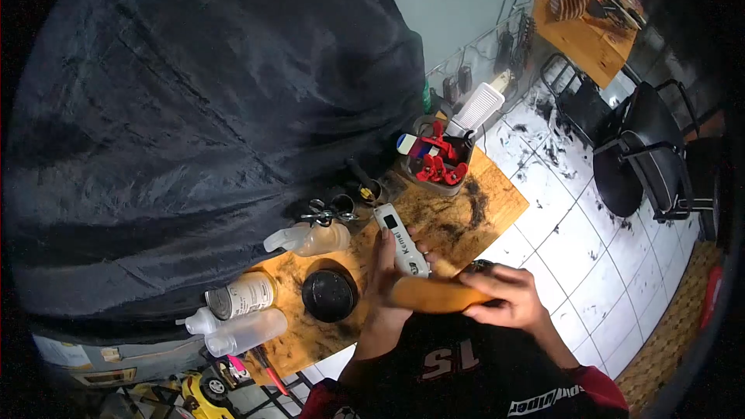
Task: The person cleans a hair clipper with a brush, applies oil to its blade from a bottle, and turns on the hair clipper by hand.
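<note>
So the left hand [379, 283] has a white Kemei hair clipper [401, 240], fingers wrapped around its body with the tips showing on the far side. It's up over the middle of the wooden tabletop [497, 198], toward the near edge; can't tell if it's touching the wood. The right hand [508, 295] is closed on one end of an orange-brown object [434, 295], maybe a wooden brush handle, but it's blurred. It crosses in front of the left hand and the clipper's lower end, so no idea if they're touching.

How far along? My read: picking up both things is done, but any cleanup isn't. Loose hair [477, 209] is lying all over the wood, especially toward the right corner, and there are more hair clumps [555, 132] on the floor tiles. Can't make out how clean the clipper is.

The rest looks parked: gray tub [434, 182] with red clips [442, 163] at the far right corner, scissors [320, 212] and a clear spray bottle [318, 240] by the far edge, black bowl [330, 295] left of the hands, then a labeled bottle [247, 295] and a translucent squeeze bottle [248, 332] at the left end.
</note>
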Tool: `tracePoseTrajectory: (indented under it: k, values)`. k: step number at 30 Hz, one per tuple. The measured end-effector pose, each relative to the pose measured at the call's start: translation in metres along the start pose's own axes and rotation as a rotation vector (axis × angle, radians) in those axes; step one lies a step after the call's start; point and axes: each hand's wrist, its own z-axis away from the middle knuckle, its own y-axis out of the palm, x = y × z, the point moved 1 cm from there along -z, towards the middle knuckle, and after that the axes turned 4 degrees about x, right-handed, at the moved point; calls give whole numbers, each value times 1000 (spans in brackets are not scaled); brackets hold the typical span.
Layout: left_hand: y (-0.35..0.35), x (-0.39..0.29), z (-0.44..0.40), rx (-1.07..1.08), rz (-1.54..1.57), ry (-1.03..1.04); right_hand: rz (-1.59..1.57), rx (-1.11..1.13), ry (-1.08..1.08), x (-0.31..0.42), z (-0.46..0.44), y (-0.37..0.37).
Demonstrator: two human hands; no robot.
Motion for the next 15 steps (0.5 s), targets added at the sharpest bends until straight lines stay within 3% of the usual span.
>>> tracePoseTrajectory:
  k: [2, 4, 6, 8, 10, 12, 15]
  values:
    - [0, -1, 1, -5, 57, -31, 145, 26, -122, -9, 2, 2]
    - [7, -9, 5, -58, -44, 22, 31, -46, 46, -29, 19, 1]
    - [-4, -14, 3, -14, -76, -90, 35, -90, 220, -36, 27, -11]
    - [-5, -12, 0, -7, 98, -100, 230, -63, 247, -36, 26, -24]
    - [-4, -12, 0, -34, -19, -76, 184, -114, 246, -33, 16, -21]
    - [-7, -8, -5, -53, -33, -94, -5, -179, 80, -23, 1, -11]
    - [-3, -3, -10, -86, -24, -80, -21, 14, 22, -9, -12, -4]
